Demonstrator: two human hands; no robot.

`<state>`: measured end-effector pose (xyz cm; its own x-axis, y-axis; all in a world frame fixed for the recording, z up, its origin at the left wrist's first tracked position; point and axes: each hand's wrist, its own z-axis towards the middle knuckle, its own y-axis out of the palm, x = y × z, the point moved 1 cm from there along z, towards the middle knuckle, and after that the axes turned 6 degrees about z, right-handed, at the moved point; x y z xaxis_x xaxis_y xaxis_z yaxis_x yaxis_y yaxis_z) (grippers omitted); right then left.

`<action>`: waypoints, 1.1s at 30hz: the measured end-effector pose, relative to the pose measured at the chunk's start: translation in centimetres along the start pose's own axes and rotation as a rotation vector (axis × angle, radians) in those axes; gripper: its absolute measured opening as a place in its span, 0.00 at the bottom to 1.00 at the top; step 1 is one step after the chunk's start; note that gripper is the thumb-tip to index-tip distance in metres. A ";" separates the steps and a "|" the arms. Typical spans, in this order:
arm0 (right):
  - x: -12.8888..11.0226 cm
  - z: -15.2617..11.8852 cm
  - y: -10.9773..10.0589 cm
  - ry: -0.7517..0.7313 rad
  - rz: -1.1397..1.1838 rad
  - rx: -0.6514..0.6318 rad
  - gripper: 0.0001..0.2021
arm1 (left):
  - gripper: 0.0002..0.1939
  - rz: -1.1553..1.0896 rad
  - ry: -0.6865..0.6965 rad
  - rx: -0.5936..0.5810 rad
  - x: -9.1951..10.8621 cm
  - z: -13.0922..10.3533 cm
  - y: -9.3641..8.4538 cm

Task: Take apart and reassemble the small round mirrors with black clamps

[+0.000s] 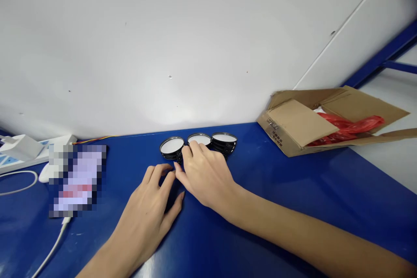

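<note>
Three round black-rimmed discs with white faces lie in a row near the wall: the left disc (172, 145), the middle disc (199, 139) and the right disc (224, 137). My right hand (206, 173) reaches over the front of the middle one, its fingers curled down at small black parts between the left and middle discs. What its fingertips grip is hidden. My left hand (150, 204) rests on the blue table just in front of the left disc, thumb and fingers apart, with nothing visible between them.
On the left lie a blurred phone (80, 180) with a white cable (52, 247) and a white power strip (58, 142) with a plug. An open cardboard box (293, 126) holding red plastic (352, 126) stands at the right against the white wall (195, 43).
</note>
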<state>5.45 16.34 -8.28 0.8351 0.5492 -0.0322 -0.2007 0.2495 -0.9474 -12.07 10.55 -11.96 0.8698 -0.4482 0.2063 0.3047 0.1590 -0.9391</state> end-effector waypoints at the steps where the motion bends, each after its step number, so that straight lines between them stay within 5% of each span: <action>1: -0.4 0.5 0.0 0.015 -0.015 -0.039 0.11 | 0.11 0.011 -0.006 0.005 -0.2 0.1 -0.1; 8: -1.3 2.0 0.3 0.058 -0.030 -0.151 0.10 | 0.22 0.048 -0.066 0.006 -0.9 0.3 -0.5; 33: -1.3 2.3 1.0 0.093 0.071 -0.185 0.11 | 0.12 0.032 -0.107 0.032 -1.0 0.3 -0.2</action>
<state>3.02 17.72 -8.50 0.8674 0.4823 -0.1223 -0.1705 0.0572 -0.9837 -12.89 11.20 -11.95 0.9153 -0.3461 0.2063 0.2869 0.2003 -0.9368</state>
